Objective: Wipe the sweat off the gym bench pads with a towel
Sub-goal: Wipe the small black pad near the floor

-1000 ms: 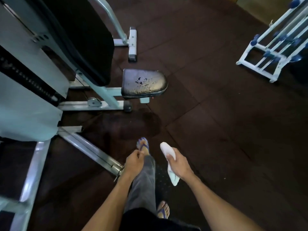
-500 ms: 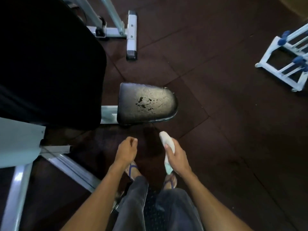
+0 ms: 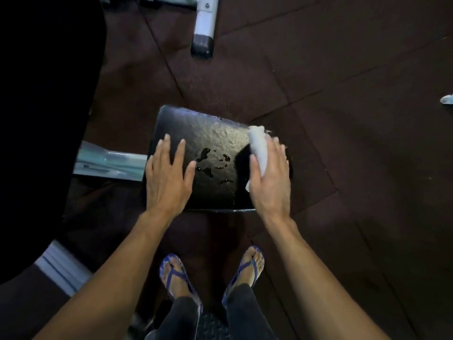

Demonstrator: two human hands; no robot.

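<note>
Head view: the seat pad sits centre, with sweat drops pooled mid-surface. The left hand lies flat and open on its left side. The right hand is closed around a rolled towel at the right edge. The towel looks soft and light, best pressed flat; the wet pad is likely slick.

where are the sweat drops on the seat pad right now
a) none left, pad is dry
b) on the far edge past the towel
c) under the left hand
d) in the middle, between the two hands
d: the sweat drops lie on the middle of the seat pad, between the flat left hand and the right hand holding the towel at the pad's right side.
</note>
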